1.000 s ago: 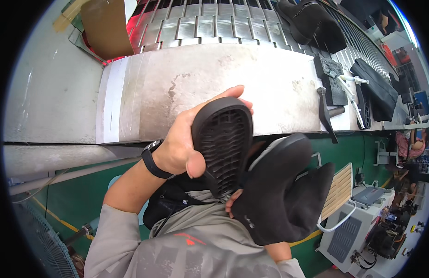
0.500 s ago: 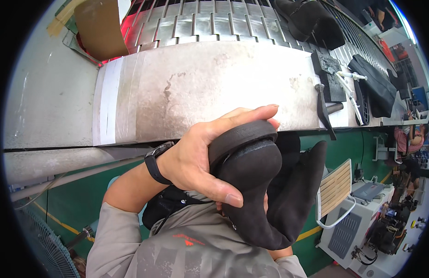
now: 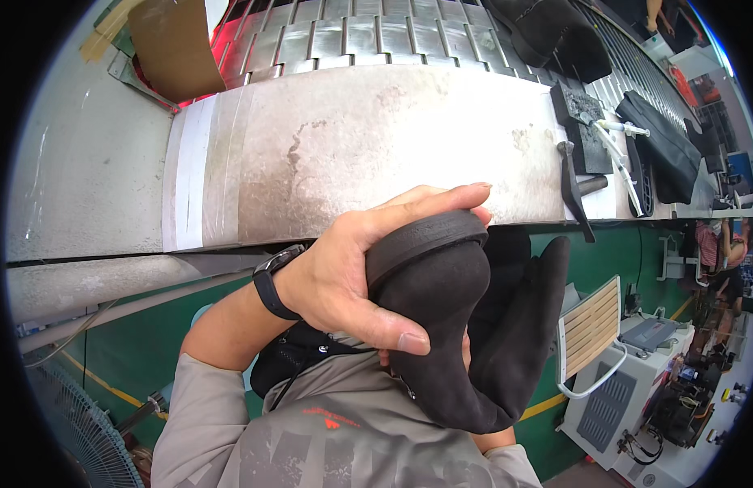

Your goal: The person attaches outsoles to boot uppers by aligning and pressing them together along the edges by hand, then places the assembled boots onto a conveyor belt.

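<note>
A black suede-like boot [image 3: 441,293] is held in front of my chest, its soft shaft [image 3: 531,342] bent up at the right. A thick black sole [image 3: 425,241] runs along the boot's upper side, lying against the rounded end. My left hand [image 3: 344,272], with a black watch on the wrist, is wrapped round the sole and boot. Its fingers stretch over the sole and its thumb presses on the boot's side. My right hand [image 3: 385,358] is mostly hidden behind the boot; bits of fingers show at both sides of it, gripping from below.
Ahead is a pale worktable [image 3: 336,154], with a slatted metal conveyor [image 3: 352,37] beyond. At its right lie a hammer [image 3: 573,191], a black block [image 3: 582,122], a white-handled brush [image 3: 616,150] and black boot parts [image 3: 659,146]. Another boot [image 3: 555,37] rests on the conveyor. A fan [image 3: 80,431] stands lower left.
The gap that showed between the sole and the boot's rounded end has closed. The boot's shaft has shifted slightly left and up. Both hands keep nearly the same place.
</note>
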`<state>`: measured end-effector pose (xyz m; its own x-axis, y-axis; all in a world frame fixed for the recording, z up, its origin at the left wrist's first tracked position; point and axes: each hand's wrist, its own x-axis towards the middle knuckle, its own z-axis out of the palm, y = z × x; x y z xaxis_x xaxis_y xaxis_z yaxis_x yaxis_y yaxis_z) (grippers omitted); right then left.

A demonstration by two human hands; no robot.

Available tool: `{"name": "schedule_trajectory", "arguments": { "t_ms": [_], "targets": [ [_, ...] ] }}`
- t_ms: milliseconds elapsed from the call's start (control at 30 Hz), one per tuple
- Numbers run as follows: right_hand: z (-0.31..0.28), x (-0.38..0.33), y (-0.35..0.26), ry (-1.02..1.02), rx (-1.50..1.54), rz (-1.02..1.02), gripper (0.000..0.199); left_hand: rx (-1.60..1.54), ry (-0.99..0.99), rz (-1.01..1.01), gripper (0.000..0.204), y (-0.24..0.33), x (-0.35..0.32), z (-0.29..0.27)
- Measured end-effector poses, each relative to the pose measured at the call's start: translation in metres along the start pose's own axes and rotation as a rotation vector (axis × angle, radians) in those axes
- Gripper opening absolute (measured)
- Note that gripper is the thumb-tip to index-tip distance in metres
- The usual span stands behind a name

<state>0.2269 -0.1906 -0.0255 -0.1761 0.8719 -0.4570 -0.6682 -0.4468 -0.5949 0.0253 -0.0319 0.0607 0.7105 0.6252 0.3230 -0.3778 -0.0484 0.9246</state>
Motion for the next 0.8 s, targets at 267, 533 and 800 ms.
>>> {"name": "schedule_trajectory", "arguments": {
  "t_ms": [267, 533, 800],
  "targets": [
    [0.014, -0.001, -0.018, 0.059, -0.2, -0.071, 0.034, -0.016, 0.018, -0.036, 0.123, 0.003, -0.001, 0.001],
    [0.051, 0.006, -0.015, 0.008, -0.575, 0.21, 0.03, -0.055, 0.083, -0.158, 0.114, 0.009, 0.001, 0.004],
    [-0.004, 0.004, 0.018, -0.068, -0.268, 0.398, 0.041, -0.136, 0.161, -0.246, 0.102, 0.013, 0.005, 0.009]
  ]
}}
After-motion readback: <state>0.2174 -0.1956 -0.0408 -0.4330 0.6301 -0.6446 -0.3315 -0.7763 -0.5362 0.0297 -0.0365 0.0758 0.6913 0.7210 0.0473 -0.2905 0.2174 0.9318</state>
